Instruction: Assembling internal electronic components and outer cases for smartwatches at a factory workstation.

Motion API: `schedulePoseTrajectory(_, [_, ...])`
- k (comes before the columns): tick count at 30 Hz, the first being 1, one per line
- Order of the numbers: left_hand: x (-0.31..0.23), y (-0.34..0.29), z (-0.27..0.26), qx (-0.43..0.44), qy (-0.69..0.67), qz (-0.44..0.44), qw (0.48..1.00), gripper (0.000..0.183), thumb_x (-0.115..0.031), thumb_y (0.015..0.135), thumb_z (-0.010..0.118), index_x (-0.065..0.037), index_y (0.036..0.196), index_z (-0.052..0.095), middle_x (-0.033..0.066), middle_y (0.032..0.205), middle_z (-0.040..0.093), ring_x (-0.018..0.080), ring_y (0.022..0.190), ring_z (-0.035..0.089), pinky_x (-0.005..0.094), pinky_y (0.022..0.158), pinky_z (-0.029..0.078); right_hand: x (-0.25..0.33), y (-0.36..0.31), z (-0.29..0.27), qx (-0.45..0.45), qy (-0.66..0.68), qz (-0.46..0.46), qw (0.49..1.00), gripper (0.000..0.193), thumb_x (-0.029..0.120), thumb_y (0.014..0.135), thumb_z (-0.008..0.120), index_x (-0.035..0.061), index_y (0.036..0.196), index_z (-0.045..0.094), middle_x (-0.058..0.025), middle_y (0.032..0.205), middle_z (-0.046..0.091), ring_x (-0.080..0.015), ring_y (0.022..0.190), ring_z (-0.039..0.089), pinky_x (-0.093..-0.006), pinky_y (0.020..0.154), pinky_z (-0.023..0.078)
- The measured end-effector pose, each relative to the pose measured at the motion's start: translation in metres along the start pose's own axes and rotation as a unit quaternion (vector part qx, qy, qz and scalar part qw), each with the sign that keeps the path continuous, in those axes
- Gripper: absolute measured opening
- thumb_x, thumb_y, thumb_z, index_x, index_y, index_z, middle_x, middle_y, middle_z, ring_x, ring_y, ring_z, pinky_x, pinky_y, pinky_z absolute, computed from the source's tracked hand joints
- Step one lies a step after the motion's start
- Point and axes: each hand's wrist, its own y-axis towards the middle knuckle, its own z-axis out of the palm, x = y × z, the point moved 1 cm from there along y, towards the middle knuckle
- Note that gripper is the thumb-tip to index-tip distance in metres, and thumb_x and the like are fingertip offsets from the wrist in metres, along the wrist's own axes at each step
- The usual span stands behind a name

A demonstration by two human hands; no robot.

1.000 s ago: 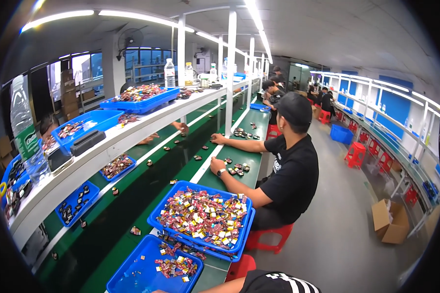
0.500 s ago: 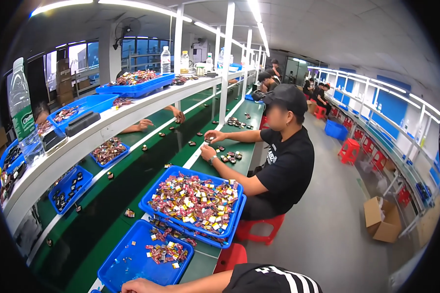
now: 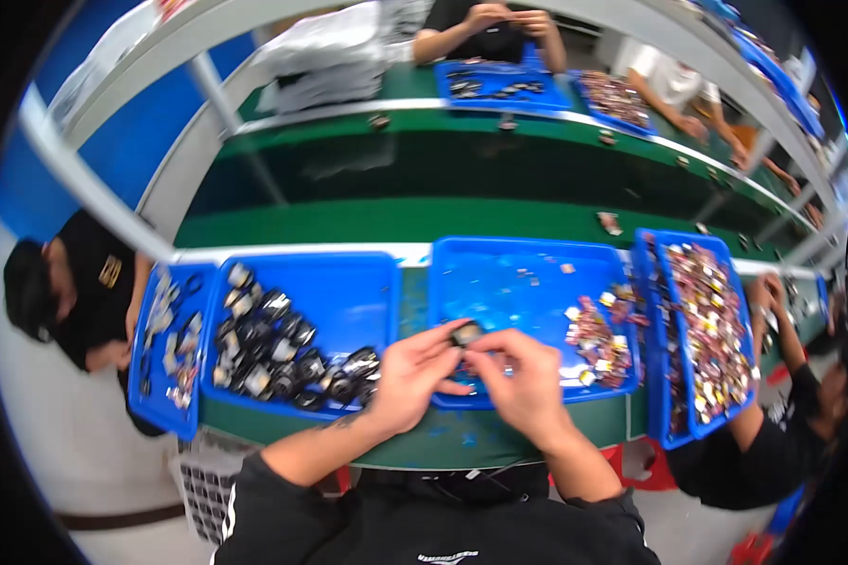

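In front of my chest, my left hand point(image 3: 415, 373) pinches a small dark rounded part point(image 3: 465, 333) with a pale patch between thumb and fingers. Against the same part press the closed fingertips of my right hand point(image 3: 523, 381); whether they hold anything else is hidden. Both hands are over the near edge of a blue tray point(image 3: 528, 247) with small red, white and yellow pieces point(image 3: 595, 344) at its right side. To the left, another blue tray point(image 3: 349, 273) holds several glossy black rounded parts point(image 3: 278, 348).
At right, stacked blue trays point(image 3: 652, 330) are heaped with small pieces point(image 3: 705, 325). A narrow blue tray point(image 3: 174, 405) stands far left, near a person in black point(image 3: 94, 282). Beyond the trays runs a green conveyor belt point(image 3: 396, 221). Co-workers' hands point(image 3: 509, 21) work across it.
My view has swung from the aisle at the right down to my own trays. Both my hands now show, together at the dark part; before, only one hand showed, at the tray's edge.
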Motion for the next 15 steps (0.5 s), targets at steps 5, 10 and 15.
schedulePoseTrajectory(5, [-0.004,-0.016,-0.002,-0.022,-0.009,0.008,1.0,0.042,-0.006,0.096,0.053,0.001,0.136,0.046,0.0098,0.122,0.06,0.0165,0.106,0.061,0.0297,0.073,0.061,0.015,0.0,0.012,-0.003,-0.06,-0.036,0.998,0.008,0.001,0.076,0.073,0.0041,0.081,0.067,-0.0069,0.07,0.066,-0.0155,0.052,0.055,-0.0288,0.049,0.044])
schedulePoseTrajectory(10, [-0.004,-0.015,-0.002,-0.009,0.011,0.004,1.0,0.042,-0.006,0.097,0.052,0.0,0.138,0.045,0.0089,0.123,0.059,0.0163,0.11,0.059,0.0303,0.074,0.061,0.014,-0.001,0.012,-0.009,-0.058,-0.024,0.998,0.009,0.001,0.076,0.073,0.0037,0.082,0.068,-0.0063,0.069,0.064,-0.0145,0.05,0.051,-0.0281,0.048,0.042])
schedulePoseTrajectory(15, [-0.002,-0.013,0.0,-0.016,0.03,0.022,0.999,0.042,-0.006,0.096,0.051,0.002,0.137,0.045,0.0123,0.125,0.059,0.0176,0.107,0.06,0.0297,0.067,0.062,0.014,0.001,0.012,-0.009,-0.05,-0.017,0.999,0.009,0.001,0.076,0.073,0.0037,0.082,0.068,-0.0062,0.069,0.064,-0.0136,0.05,0.05,-0.0274,0.048,0.041])
